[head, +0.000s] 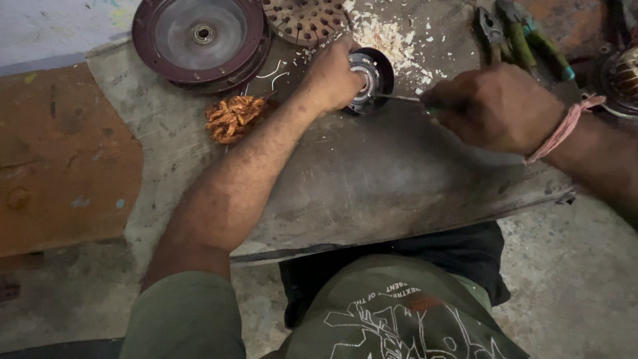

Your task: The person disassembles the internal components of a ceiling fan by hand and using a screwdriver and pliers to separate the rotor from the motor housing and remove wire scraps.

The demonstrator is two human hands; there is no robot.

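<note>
Copper wire sits in a torn-out tangle (232, 118) on the grey sheet (372, 179), and white scraps (389, 36) lie scattered near the top edge, so by the look of it the stripping-out is well along. What is left, as far as can be judged, is the work on the small round motor part (372, 80) itself, which stands on edge near the top of the sheet.

Left hand (330, 78) is clamped over that round part from its left side, fingers curled over the top rim, pinning it down on the sheet. Right hand (497, 106) is closed in a fist around a thin metal tool (397, 98), its handle hidden inside the fist, only the slim shaft showing. That shaft runs leftward and its tip meets the right face of the round part, just beside the left fingers.

Off to the side, a big dark red disc (199, 36) and a slotted round core (304, 20) rest at the top, apart from the hands. Pliers (525, 36) with green grips lie at the top right, untouched.
</note>
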